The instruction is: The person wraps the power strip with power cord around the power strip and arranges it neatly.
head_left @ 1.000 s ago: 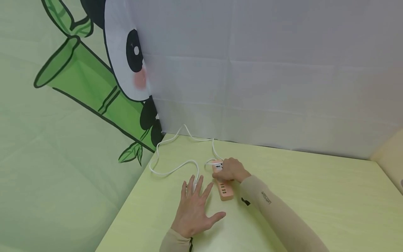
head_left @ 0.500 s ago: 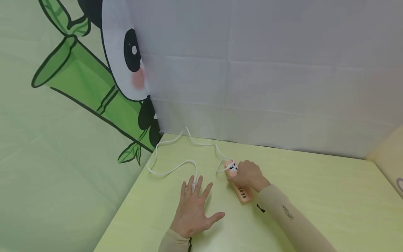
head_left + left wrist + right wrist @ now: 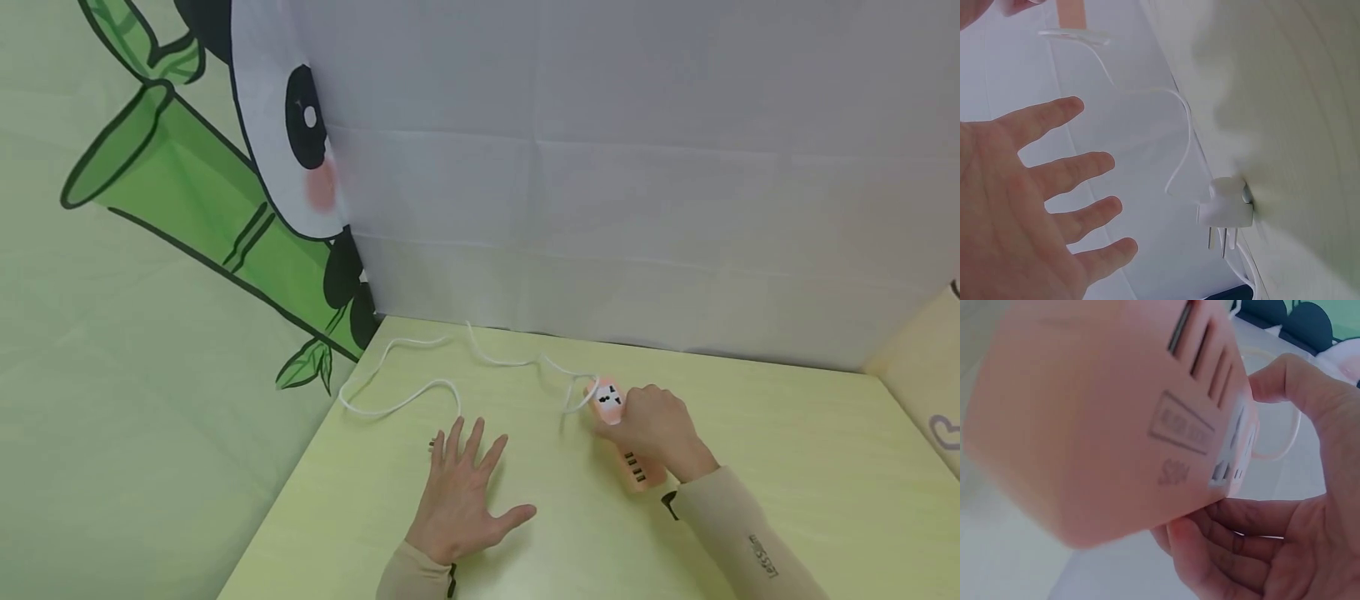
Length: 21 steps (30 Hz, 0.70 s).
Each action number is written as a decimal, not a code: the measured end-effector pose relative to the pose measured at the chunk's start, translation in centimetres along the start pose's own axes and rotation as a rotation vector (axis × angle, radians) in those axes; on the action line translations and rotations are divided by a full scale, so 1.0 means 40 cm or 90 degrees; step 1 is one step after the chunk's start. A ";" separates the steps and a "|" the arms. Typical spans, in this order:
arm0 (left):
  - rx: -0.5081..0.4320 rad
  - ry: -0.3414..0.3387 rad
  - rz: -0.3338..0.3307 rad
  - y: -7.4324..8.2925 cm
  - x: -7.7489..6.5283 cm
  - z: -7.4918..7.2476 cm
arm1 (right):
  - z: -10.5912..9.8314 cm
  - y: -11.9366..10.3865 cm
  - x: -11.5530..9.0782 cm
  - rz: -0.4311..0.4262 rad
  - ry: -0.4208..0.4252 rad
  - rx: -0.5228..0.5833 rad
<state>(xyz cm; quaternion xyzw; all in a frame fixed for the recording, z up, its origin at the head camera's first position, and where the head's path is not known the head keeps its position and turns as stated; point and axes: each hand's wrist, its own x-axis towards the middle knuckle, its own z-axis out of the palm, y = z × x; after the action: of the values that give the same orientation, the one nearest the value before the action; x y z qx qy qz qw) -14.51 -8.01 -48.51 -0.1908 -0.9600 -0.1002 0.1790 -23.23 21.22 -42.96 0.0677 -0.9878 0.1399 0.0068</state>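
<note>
My right hand (image 3: 656, 429) grips a pink power strip (image 3: 609, 402) across its middle, thumb on one side and fingers curled round the other. In the right wrist view the end of the power strip (image 3: 1104, 437) looms close, with slots along its face. Its white cord (image 3: 491, 361) loops near the far end and runs left along the table. My left hand (image 3: 459, 512) is spread flat with straight fingers, holding nothing. Beyond its fingertips in the left wrist view, the cord's white plug (image 3: 1225, 203) shows metal prongs; from above, the hand mostly hides it.
The light yellow-green table (image 3: 765, 467) meets a pale grey cloth wall (image 3: 637, 208) at the back. On the left hangs a green cloth (image 3: 150, 350) printed with bamboo and a panda. A cream surface (image 3: 918, 358) borders the right side.
My right hand has moved the power strip to the right, and the cord has been drawn along with it. The left hand has stayed in nearly the same place.
</note>
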 end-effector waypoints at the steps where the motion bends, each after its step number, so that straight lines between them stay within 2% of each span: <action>1: 0.000 -0.001 0.001 0.000 0.000 0.000 | -0.009 0.005 -0.010 0.004 0.006 0.003; 13: -0.008 -0.011 0.009 0.000 -0.004 -0.001 | -0.090 0.025 -0.117 0.033 0.079 0.009; 21: -0.010 -0.026 0.014 0.001 -0.004 0.000 | -0.124 0.034 -0.184 0.057 0.162 -0.002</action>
<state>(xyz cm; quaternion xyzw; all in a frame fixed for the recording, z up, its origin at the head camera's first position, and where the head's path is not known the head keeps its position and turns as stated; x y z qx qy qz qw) -14.34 -8.03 -48.57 -0.2048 -0.9603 -0.1022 0.1592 -16.14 24.84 -38.81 0.0052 -0.9812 0.1457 0.1262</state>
